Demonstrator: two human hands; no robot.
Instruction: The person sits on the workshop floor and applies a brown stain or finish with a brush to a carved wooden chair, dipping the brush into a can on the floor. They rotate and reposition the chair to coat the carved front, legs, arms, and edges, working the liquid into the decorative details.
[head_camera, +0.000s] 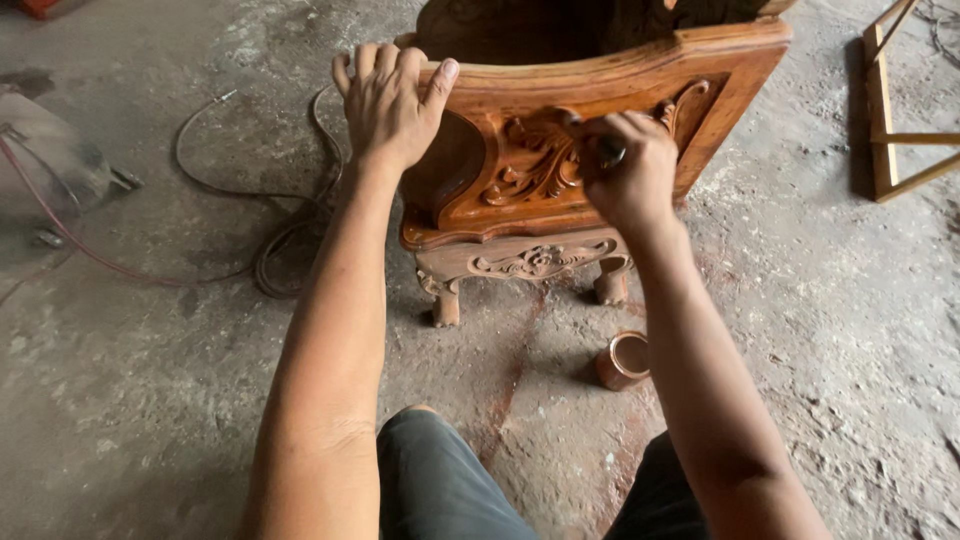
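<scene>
A carved reddish-brown wooden cabinet piece (620, 75) with scroll ornament and short legs stands on the concrete floor in front of me. My left hand (388, 100) grips its top left corner, fingers curled over the edge. My right hand (628, 165) is closed around a small dark-handled tool (611, 152), likely a brush, whose tip is hidden against the carved floral relief (530, 165) at the centre of the panel. A small round tin (624, 360) stained reddish-brown sits on the floor below my right forearm.
Cables (250, 190) loop across the floor at left, beside a grey machine (55, 150). A pale wooden frame (885, 110) lies at upper right. My knees in dark trousers (440, 480) are at the bottom. Reddish stains mark the floor near the tin.
</scene>
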